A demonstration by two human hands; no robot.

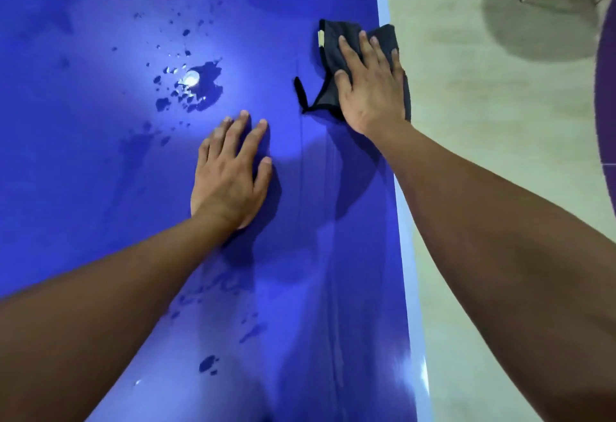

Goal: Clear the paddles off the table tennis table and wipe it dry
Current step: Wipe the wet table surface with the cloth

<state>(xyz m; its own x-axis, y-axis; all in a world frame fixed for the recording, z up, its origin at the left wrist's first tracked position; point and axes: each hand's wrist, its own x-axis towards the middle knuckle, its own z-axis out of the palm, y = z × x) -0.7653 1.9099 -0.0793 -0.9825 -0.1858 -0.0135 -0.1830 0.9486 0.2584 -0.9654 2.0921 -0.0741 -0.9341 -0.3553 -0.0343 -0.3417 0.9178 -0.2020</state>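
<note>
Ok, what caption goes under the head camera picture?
Right hand presses a dark cloth on the wet blue table; left hand rests flat beside puddles.

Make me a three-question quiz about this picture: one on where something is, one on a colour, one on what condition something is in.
1. Where is the cloth?
A. Under the right hand, near the right edge of the table
B. Under the left hand
C. On the floor

2. What colour is the cloth?
A. White
B. Dark, nearly black
C. Yellow

3. What condition is the table in?
A. Dry all over
B. Covered with paddles
C. Wet, with a puddle and scattered drops

Answers:
1 A: the right hand presses flat on the cloth close to the pale edge strip.
2 B: the cloth looks dark grey to black against the blue top.
3 C: water lies ahead of the hands and no paddle is in view.
</note>
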